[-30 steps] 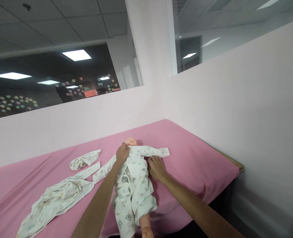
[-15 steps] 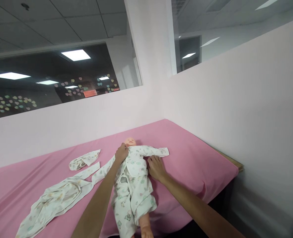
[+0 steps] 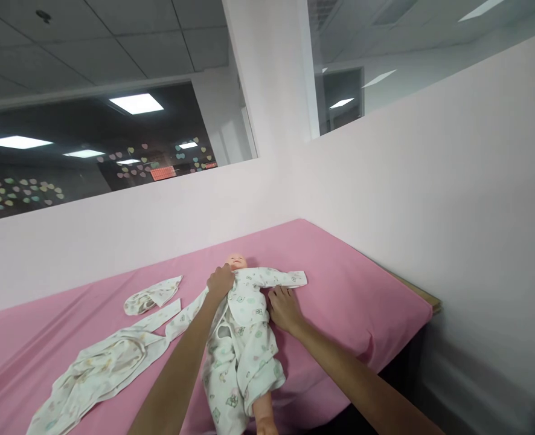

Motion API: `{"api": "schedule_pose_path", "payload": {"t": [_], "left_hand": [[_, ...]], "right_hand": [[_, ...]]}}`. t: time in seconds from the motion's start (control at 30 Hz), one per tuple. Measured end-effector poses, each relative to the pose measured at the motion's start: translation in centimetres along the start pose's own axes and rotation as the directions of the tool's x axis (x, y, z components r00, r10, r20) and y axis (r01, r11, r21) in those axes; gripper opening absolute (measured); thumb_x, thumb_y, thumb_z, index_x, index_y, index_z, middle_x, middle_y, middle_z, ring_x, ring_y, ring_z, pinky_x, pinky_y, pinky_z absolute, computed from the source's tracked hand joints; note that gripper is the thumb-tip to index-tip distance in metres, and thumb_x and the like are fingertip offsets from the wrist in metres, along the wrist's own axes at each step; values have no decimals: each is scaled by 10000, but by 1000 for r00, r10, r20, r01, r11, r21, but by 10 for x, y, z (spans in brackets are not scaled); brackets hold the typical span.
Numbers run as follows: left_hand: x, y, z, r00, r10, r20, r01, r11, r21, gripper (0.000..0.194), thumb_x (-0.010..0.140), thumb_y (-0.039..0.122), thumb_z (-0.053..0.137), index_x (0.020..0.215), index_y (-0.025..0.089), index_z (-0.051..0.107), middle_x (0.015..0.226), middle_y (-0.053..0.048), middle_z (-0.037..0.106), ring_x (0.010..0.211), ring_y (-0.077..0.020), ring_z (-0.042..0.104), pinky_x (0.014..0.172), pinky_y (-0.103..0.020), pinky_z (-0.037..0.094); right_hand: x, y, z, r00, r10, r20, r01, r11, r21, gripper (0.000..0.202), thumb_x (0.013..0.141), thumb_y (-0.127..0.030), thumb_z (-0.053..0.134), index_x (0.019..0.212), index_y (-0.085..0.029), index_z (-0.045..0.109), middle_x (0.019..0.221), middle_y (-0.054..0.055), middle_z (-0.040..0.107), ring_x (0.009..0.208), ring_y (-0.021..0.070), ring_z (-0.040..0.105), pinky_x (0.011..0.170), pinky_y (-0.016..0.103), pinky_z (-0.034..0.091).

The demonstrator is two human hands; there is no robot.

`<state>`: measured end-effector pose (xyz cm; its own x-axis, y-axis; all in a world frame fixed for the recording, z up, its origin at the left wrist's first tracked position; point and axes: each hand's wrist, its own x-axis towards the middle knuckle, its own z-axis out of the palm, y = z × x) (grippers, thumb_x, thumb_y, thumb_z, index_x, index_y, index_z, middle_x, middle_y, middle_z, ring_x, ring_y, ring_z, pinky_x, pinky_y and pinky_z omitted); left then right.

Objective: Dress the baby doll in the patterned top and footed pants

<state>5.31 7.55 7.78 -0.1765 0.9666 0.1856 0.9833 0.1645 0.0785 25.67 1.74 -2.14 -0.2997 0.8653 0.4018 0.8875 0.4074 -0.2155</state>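
Observation:
A baby doll [image 3: 237, 261] lies on its back, its head toward the wall and one bare foot at the bottom edge. It wears a white printed outfit [image 3: 248, 302], both sleeves spread sideways, with a gap in the cloth near the waist. My left hand [image 3: 221, 280] is closed on the outfit's collar beside the doll's neck. On the other side, my right hand [image 3: 284, 307] has its fingers curled against the outfit's side, just below the sleeve; what its fingertips hold is hidden.
Pink cloth [image 3: 335, 296] covers the table. Left of the doll lie a crumpled printed garment [image 3: 108, 362] and a small printed cap [image 3: 153, 295]. White walls [image 3: 407, 181] with windows meet behind the table's far corner.
The whole view has shifted very slightly. My hands and the doll hold nearly the same places relative to each other.

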Motion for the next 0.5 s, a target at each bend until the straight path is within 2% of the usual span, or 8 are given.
{"api": "schedule_pose_path", "payload": {"t": [0.2,0.3,0.5], "left_hand": [[-5,6,-10,996,86,0,-86,990,108,332,934,191,358,1193,177,564,1182,-154,598,1058,-292,642,827,-376,486],[-9,8,-18,991,133,5,-133,980,146,331,927,166,370,1167,197,596,1172,-143,602,1071,-296,633,841,-391,482],[-18,12,-24,989,145,10,-145,980,139,286,883,96,405,1090,128,599,1152,-180,633,1077,-309,630,871,-399,462]], "right_hand": [[0,2,2,1000,0,8,0,1000,5,287,846,-134,478,1102,-124,609,1176,146,589,1081,287,477,896,388,340],[1,2,2,1000,-2,9,2,1000,11,283,855,-149,479,1106,-128,608,1179,143,587,1092,287,470,904,384,335],[0,1,0,1000,6,5,-6,1000,24,293,839,-130,479,1103,-117,607,1182,155,583,1088,294,470,905,394,331]]}}
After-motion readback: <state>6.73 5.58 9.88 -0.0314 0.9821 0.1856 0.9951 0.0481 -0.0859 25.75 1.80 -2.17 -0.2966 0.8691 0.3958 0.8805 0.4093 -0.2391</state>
